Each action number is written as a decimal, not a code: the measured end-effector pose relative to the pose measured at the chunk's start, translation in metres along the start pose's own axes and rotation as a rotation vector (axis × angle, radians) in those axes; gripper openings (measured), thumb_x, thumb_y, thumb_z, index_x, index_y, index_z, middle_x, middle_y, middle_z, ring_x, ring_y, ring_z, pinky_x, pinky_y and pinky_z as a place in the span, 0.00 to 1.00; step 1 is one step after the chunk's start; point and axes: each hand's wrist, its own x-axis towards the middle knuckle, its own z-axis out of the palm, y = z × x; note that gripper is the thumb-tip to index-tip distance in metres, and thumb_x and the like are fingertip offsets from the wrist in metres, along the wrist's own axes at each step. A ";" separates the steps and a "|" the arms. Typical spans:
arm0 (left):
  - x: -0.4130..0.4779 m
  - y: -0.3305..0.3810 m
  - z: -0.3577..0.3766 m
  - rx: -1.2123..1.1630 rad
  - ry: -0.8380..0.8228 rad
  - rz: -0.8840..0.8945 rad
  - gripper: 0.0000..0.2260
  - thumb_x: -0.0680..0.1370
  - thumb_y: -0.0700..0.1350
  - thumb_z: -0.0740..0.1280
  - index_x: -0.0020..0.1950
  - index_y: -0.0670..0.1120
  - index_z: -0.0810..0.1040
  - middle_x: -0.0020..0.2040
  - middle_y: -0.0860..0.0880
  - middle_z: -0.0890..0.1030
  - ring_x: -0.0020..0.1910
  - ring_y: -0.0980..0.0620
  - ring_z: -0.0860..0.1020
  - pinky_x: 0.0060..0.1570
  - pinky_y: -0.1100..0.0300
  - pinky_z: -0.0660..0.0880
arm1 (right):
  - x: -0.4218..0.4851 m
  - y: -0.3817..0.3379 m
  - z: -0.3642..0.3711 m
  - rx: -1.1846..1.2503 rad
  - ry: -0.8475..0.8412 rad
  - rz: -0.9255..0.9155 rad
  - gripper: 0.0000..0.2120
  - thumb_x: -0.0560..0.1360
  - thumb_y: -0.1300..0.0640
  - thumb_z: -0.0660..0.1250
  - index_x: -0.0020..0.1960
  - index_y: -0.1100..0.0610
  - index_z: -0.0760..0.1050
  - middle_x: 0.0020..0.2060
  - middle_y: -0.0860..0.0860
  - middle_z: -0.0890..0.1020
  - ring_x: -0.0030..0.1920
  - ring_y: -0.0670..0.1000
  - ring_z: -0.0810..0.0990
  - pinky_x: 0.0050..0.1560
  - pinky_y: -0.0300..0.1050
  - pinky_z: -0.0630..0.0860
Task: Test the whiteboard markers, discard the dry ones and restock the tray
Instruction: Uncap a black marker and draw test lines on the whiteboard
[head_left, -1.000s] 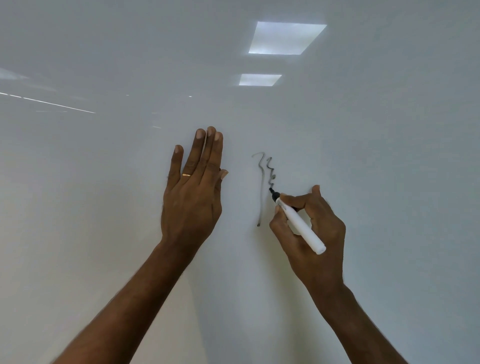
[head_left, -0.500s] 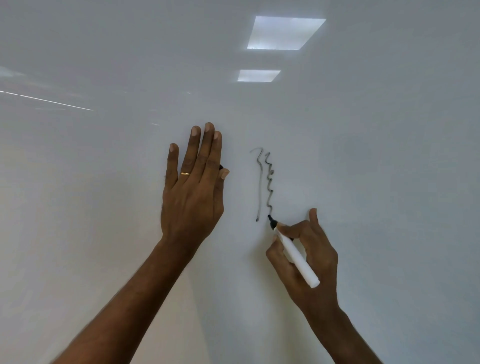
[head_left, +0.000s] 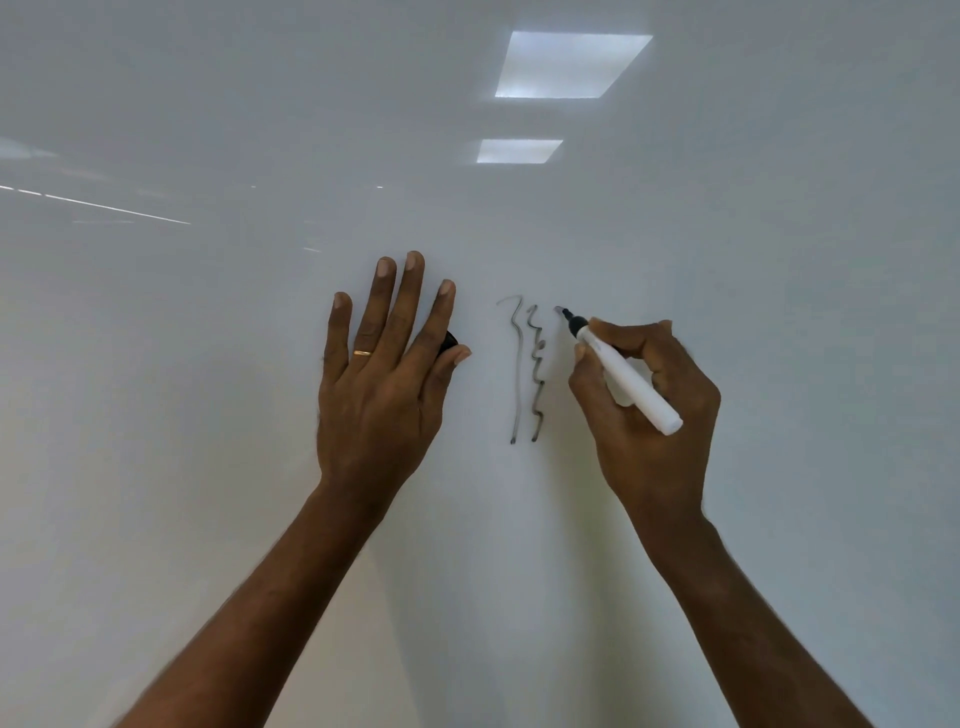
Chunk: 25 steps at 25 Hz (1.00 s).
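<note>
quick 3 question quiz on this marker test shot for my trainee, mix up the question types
1. True or false: the white marker in the right hand is capped.
2. How many long grey lines are drawn on the whiteboard between the hands? A one, B two, C four.
3. Which hand wears a ring?
Key: 1 false, its dark tip is bare. 2 B. 3 the left hand.

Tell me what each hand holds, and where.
Right hand grips the white marker by the front of its barrel, just behind the black tip. Left hand lies flat on the whiteboard; a black piece peeks out beside its thumb, hold hidden.
</note>
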 end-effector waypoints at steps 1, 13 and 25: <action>0.000 0.000 0.000 -0.005 0.005 -0.001 0.22 0.87 0.52 0.58 0.79 0.45 0.66 0.80 0.42 0.62 0.81 0.43 0.59 0.78 0.39 0.58 | -0.003 0.002 -0.001 -0.022 -0.008 -0.005 0.08 0.74 0.66 0.74 0.52 0.64 0.80 0.45 0.51 0.85 0.43 0.47 0.83 0.71 0.68 0.67; -0.002 0.002 0.000 0.021 -0.016 -0.018 0.22 0.87 0.51 0.56 0.80 0.45 0.64 0.81 0.42 0.61 0.81 0.43 0.57 0.78 0.39 0.57 | -0.025 0.009 -0.007 -0.079 -0.001 -0.032 0.07 0.71 0.70 0.74 0.47 0.64 0.79 0.42 0.53 0.85 0.40 0.49 0.84 0.75 0.63 0.64; -0.004 0.005 -0.003 0.087 -0.130 -0.030 0.26 0.86 0.50 0.47 0.83 0.43 0.52 0.83 0.44 0.52 0.83 0.44 0.50 0.79 0.39 0.51 | -0.067 0.013 -0.005 -0.153 -0.039 -0.001 0.07 0.70 0.70 0.73 0.46 0.66 0.78 0.37 0.58 0.83 0.35 0.58 0.82 0.74 0.62 0.66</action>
